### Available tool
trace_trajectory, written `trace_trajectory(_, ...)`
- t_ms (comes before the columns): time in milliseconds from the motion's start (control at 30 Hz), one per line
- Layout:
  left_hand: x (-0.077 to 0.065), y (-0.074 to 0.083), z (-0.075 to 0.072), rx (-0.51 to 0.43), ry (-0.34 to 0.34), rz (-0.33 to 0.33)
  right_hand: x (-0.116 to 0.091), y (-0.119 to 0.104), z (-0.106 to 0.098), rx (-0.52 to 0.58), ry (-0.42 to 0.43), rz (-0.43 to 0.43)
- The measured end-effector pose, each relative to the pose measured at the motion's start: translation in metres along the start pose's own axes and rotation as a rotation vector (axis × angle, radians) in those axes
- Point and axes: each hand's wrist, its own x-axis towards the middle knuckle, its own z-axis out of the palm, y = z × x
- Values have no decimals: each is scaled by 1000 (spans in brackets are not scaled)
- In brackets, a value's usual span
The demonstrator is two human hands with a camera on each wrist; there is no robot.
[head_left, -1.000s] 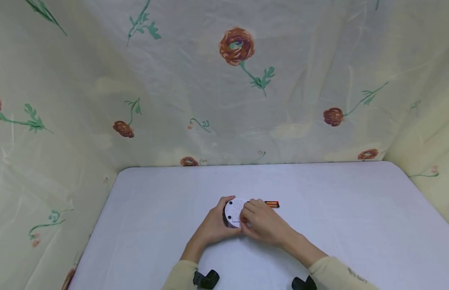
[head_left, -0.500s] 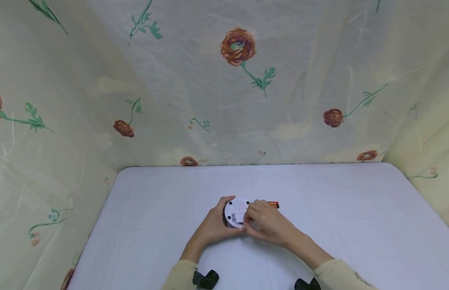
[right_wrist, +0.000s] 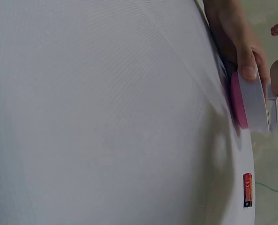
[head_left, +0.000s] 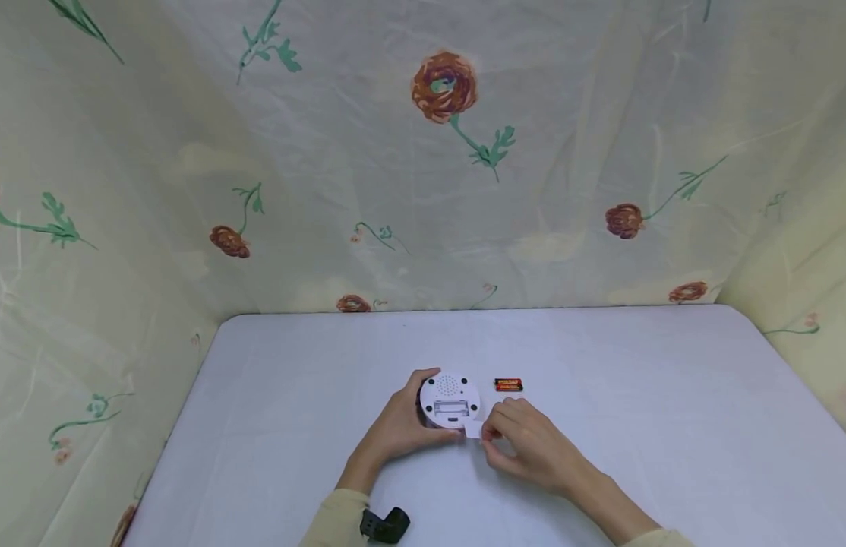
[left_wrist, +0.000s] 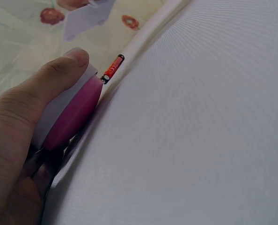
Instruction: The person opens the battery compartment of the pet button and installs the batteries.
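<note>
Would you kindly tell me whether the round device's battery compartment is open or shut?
Open: the battery compartment shows its bare recess; the right hand pinches the white cover, off the opening.

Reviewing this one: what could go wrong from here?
The small white cover, pinched near one edge by the right hand, might slip. The loose batteries could roll if that hand brushes them. The round device, gripped from one side by the left hand, might tilt if pushed.

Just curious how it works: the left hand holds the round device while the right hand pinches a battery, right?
Not quite: in the head view, the right hand pinches a flat white piece, not a battery. The left hand does hold the round device.
</note>
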Motion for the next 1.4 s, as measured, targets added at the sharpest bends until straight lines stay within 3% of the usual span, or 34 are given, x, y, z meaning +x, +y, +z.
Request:
trace_trajectory(500, 1, -4, 1, 12, 16, -37, -17, 1, 12, 24, -14, 4)
trace_trajectory(1000, 4, -2, 2, 56, 62, 11, -24, 0, 18, 3, -68, 45)
trace_trajectory(1400, -1, -2, 2, 41, 55, -21, -30, -1, 22, 39, -130, 81)
